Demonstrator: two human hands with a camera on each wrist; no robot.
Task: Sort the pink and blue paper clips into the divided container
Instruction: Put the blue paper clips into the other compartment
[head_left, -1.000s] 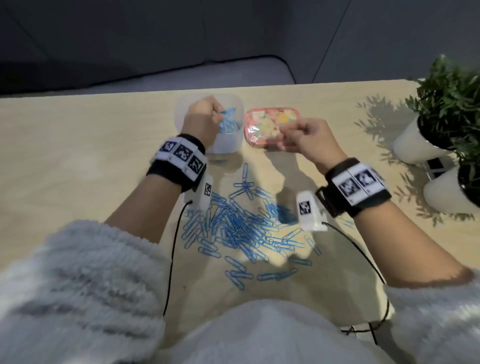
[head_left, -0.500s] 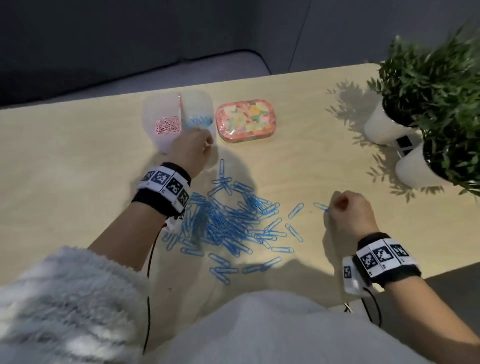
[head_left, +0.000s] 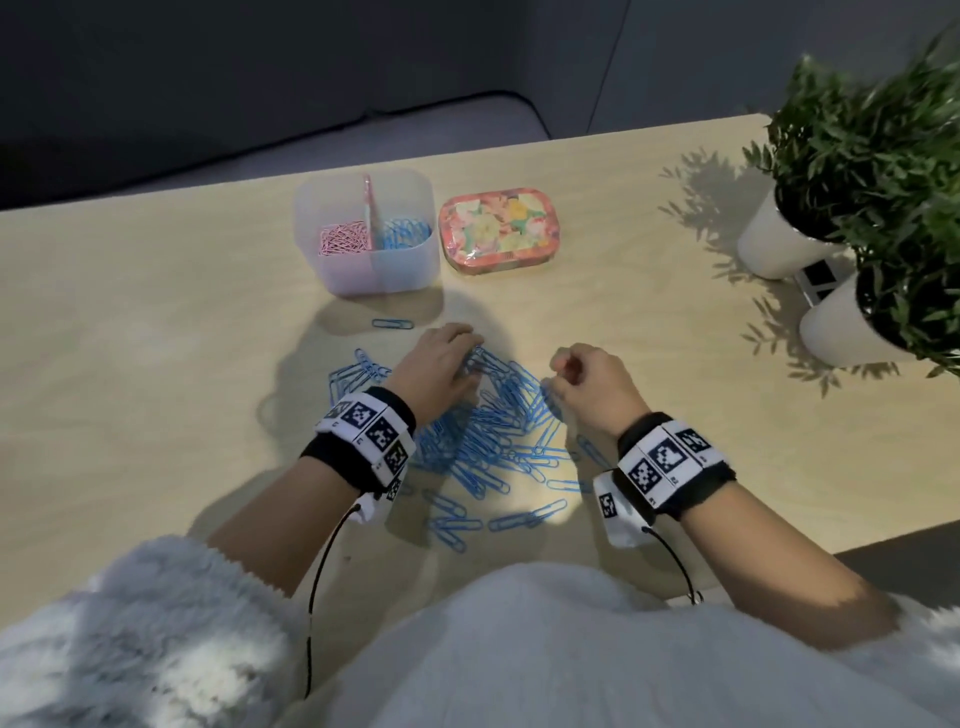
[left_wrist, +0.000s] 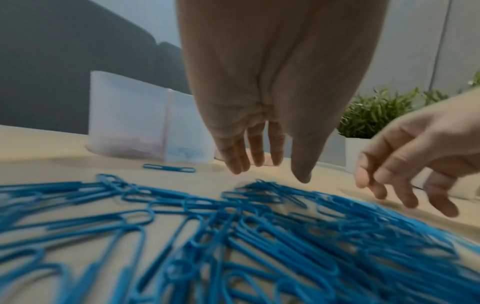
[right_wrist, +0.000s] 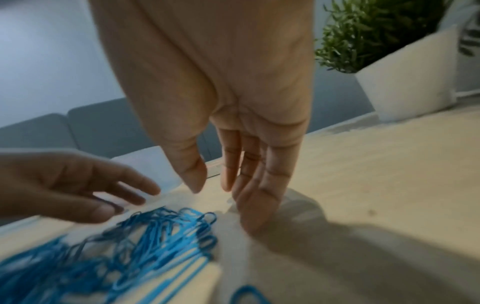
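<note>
A clear divided container stands at the back of the table, with pink clips in its left half and blue clips in its right. A pile of blue paper clips lies in front of me. My left hand hovers over the pile's far left part, fingers straight and pointing down, holding nothing. My right hand is at the pile's right edge; its fingertips touch the table beside the clips, and it is empty too. One blue clip lies alone near the container.
A flowered tin sits just right of the container. Two potted plants in white pots stand at the right side of the wooden table. A grey sofa is beyond the far edge.
My left hand has come back from the container to the pile. My right hand has moved left from a stray clip to the pile's right edge.
</note>
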